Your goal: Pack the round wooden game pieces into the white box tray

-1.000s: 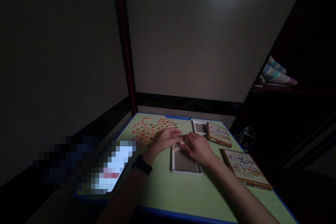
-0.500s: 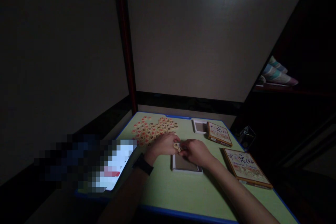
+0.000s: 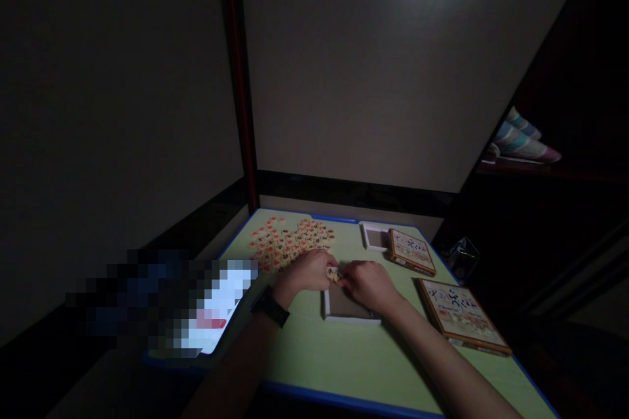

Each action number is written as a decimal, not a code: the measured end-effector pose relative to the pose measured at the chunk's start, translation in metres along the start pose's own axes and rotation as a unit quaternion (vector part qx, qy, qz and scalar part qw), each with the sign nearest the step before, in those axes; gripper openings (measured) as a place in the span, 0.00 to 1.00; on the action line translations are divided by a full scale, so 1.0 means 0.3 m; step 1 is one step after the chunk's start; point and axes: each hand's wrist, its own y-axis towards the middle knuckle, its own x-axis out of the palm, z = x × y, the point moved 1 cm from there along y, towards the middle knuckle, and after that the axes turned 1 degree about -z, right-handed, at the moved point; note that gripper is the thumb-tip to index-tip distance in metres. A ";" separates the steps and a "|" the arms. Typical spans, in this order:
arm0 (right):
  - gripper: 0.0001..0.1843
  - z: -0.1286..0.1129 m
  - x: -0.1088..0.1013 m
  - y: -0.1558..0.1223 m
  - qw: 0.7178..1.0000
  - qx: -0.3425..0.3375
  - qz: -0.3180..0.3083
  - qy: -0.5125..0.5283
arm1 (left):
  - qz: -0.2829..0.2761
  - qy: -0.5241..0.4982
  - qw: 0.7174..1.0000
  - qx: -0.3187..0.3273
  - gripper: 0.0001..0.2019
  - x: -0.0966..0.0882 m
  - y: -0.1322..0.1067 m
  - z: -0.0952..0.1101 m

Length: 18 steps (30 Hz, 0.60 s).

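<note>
My left hand (image 3: 310,270), with a dark watch on its wrist, and my right hand (image 3: 369,283) meet over the far end of an open white-rimmed box tray (image 3: 346,304). A couple of round wooden Chinese chess pieces (image 3: 333,273) with dark characters show between my fingertips. Both hands are closed, fingers pinched at the two sides of these pieces. The brown floor of the tray shows in its near part; its far end is hidden by my hands. Beyond my left hand, many more chess pieces (image 3: 287,242), red and black, lie loosely spread on the green table (image 3: 314,357).
A second open box tray (image 3: 376,237) lies at the back right, beside a printed box lid (image 3: 411,250). Another printed lid (image 3: 464,315) is at the right edge. A lit, partly blurred screen (image 3: 221,308) sits at the left. Walls stand behind and left.
The chess pieces between my fingertips have shifted slightly and sit closer together in a line. My hands stay over the tray's far end. The view has moved a little.
</note>
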 end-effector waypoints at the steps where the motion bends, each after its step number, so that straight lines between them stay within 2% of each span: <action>1: 0.12 0.000 0.001 0.001 1.000 0.001 -0.001 -0.001 | 0.001 0.001 1.000 0.001 0.13 0.001 0.000 -0.001; 7: 0.13 0.000 0.005 0.006 1.000 0.011 -0.006 -0.007 | -0.002 0.007 1.000 0.003 0.14 0.003 0.003 -0.001; 11: 0.13 -0.002 -0.016 -0.002 1.000 0.015 -0.003 0.016 | 0.006 0.000 1.000 0.003 0.15 0.006 0.002 -0.004; 14: 0.10 0.005 -0.047 -0.011 0.995 0.009 0.017 0.097 | 0.006 -0.004 1.000 0.001 0.12 0.005 0.002 -0.004; 18: 0.08 0.025 -0.069 -0.016 0.966 -0.028 0.036 0.253 | -0.001 0.003 1.000 0.010 0.11 -0.009 0.002 0.013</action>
